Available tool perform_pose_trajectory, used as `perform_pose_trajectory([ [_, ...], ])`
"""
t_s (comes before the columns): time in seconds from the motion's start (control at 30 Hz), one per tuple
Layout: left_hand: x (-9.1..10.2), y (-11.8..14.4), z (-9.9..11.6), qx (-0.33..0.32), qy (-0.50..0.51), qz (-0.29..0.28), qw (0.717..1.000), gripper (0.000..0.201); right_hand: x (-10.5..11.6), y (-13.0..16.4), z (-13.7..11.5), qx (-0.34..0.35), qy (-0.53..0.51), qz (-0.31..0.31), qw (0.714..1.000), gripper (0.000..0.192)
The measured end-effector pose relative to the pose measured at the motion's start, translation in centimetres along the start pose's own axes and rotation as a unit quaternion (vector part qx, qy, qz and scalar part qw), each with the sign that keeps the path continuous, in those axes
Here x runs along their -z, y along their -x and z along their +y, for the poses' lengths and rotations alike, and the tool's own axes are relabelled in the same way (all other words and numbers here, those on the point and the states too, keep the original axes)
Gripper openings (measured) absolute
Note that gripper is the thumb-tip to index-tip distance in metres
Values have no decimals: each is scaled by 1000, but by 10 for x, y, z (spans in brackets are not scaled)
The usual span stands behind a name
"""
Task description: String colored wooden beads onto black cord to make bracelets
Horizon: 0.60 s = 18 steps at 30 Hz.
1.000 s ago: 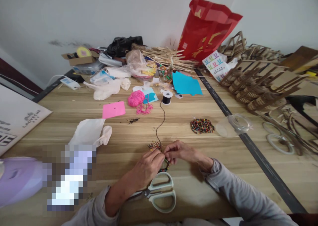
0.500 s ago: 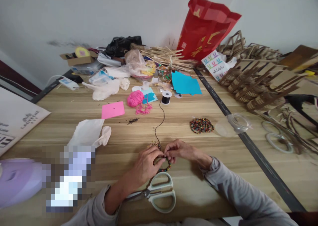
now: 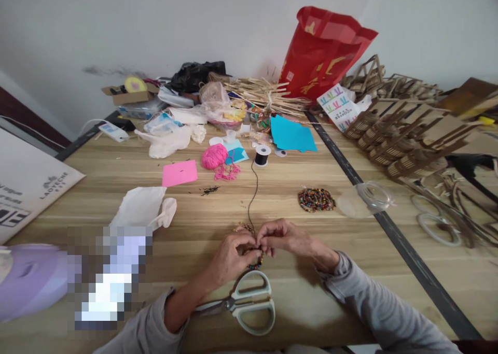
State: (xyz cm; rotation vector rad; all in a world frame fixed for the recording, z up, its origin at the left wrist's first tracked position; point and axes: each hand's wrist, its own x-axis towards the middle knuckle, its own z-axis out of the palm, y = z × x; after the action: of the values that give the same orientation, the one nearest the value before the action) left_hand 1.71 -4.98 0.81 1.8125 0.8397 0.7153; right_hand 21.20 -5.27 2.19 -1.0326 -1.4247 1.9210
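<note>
More of the round-beaded loop [image 3: 255,266] is covered than before. Thin black cord [image 3: 257,182] is pinched by left hand [image 3: 231,254] and right hand [image 3: 287,237] fingers.

apparently a craft workroom: a wood-grained table [image 3: 218,209] bears a white spool of black cord [image 3: 262,157], pink yarn ball [image 3: 214,157], coiled multicoloured bead strands [image 3: 316,200], thin pale wooden strips [image 3: 264,94] and brown slatted baskets [image 3: 383,149].
</note>
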Motion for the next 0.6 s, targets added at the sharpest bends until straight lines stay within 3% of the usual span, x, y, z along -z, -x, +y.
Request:
perform_pose_trajectory([
  [0.17, 7, -2, 1, 112, 159, -37, 980, 16, -2, 2, -6, 62, 54, 66, 994, 37],
  [0.33, 9, -2, -1, 149, 247, -20, 957, 20, -8, 7, -13, 119, 196, 176, 957, 27],
  [0.43, 9, -3, -2, 149, 256, -13, 955, 21, -13, 9, -14, 125, 249, 179, 944, 21],
  [0.6, 11, -4, -2, 142, 248, -1, 958, 23, -19, 7, -9, 116, 271, 139, 945, 15],
])
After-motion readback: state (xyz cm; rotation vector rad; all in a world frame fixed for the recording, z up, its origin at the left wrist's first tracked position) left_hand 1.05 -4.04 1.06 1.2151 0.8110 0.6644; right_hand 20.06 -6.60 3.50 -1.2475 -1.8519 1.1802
